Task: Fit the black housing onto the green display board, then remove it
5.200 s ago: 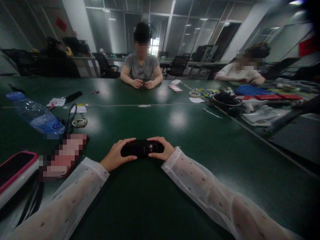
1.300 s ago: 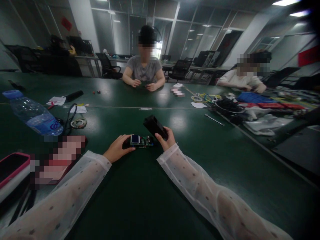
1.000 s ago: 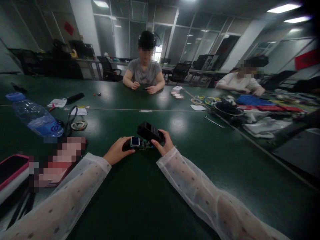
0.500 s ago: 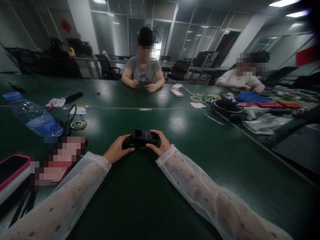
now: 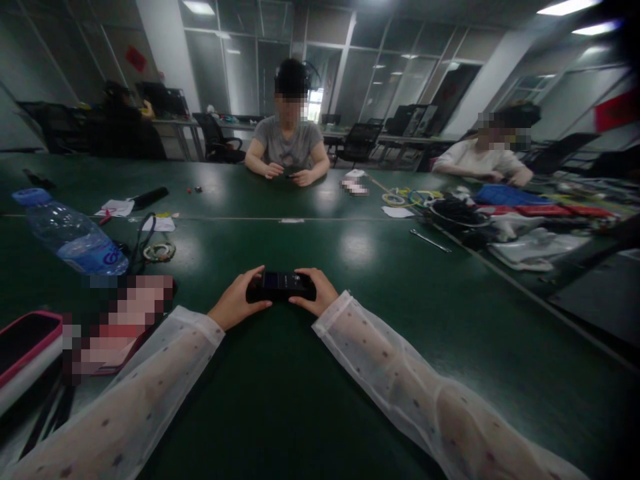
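A small black box-shaped device [image 5: 281, 285] with a dark window and a row of tiny light marks on its top face sits between my hands, over the green table [image 5: 280, 393]. My left hand [image 5: 240, 297] grips its left end, thumb along the near edge and fingers at the far side. Around the right end my right hand [image 5: 316, 292] is closed in the same way. What kind of device it is, I cannot make out. Sheer white dotted sleeves cover both my forearms.
To the left are a water bottle [image 5: 75, 240], a pink-edged phone [image 5: 30, 343], a blurred-out reddish object [image 5: 125, 320] and a coiled bracelet [image 5: 159, 251]. A wrench [image 5: 430, 241] lies right of centre, before cables and plastic bags [image 5: 537, 248]. Two people sit across the table.
The black device has tipped and now lies lower and flatter between my hands, its underside gap no longer showing. The person opposite has shifted one hand slightly.
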`<action>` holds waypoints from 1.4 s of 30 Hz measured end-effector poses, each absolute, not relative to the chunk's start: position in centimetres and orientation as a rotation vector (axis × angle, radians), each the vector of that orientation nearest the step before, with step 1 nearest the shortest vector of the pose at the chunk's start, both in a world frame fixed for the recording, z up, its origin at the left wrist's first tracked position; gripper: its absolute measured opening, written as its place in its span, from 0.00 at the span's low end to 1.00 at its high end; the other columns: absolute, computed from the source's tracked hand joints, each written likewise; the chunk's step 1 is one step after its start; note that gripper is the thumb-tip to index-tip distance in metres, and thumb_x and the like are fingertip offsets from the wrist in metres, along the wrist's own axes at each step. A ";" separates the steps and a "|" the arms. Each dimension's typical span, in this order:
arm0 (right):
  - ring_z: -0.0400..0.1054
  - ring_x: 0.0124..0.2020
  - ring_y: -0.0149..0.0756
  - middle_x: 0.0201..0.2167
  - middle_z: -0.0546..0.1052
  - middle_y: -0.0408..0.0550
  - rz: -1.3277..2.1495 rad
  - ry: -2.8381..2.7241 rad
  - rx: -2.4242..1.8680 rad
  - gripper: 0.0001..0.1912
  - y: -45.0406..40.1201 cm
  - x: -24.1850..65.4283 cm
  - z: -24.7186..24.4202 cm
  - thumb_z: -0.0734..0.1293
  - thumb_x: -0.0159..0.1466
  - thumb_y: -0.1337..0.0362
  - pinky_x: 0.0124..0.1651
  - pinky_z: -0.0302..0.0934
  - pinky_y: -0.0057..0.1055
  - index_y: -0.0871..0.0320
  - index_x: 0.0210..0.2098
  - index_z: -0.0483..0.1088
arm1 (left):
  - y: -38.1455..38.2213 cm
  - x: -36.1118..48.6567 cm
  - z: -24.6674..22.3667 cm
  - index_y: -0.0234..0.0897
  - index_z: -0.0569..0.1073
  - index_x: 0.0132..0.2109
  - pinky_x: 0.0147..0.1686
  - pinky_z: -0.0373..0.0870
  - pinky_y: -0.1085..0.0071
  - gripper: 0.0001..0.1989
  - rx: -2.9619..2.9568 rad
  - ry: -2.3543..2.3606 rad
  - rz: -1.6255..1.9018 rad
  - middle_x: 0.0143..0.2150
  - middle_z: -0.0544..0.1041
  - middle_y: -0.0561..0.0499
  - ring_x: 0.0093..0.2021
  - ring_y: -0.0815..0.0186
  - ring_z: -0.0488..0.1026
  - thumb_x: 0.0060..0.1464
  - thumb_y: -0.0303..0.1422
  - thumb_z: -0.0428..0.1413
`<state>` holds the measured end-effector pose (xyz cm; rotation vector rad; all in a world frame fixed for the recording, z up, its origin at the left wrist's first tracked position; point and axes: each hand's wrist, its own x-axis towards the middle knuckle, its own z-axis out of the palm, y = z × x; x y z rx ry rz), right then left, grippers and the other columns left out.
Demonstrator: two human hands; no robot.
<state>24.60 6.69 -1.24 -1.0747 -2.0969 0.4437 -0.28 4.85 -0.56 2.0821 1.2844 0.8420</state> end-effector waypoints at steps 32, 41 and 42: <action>0.64 0.49 0.45 0.44 0.70 0.47 0.796 -2.093 -1.215 0.28 6.5 25.1 -0.5 0.73 0.47 0.51 0.52 0.57 0.49 0.47 0.47 0.66 | 4.3 -0.1 0.9 0.46 0.62 0.58 0.47 0.65 0.56 0.30 2.141 1.314 0.631 0.52 0.68 0.45 0.50 0.54 0.66 0.51 0.50 0.55; 0.69 0.46 0.41 0.44 0.71 0.47 0.982 -2.006 -1.140 0.30 6.8 25.1 -0.6 0.75 0.45 0.53 0.51 0.62 0.46 0.50 0.46 0.67 | 4.3 -0.2 1.0 0.47 0.61 0.59 0.48 0.64 0.54 0.31 2.159 1.286 0.618 0.54 0.68 0.45 0.51 0.53 0.66 0.49 0.50 0.56; 0.69 0.46 0.41 0.44 0.71 0.47 0.979 -2.005 -1.137 0.30 6.8 25.1 -0.6 0.75 0.45 0.54 0.51 0.62 0.46 0.50 0.46 0.67 | 4.2 -0.2 1.1 0.47 0.61 0.59 0.49 0.63 0.54 0.31 2.166 1.278 0.623 0.54 0.68 0.46 0.51 0.53 0.66 0.49 0.49 0.56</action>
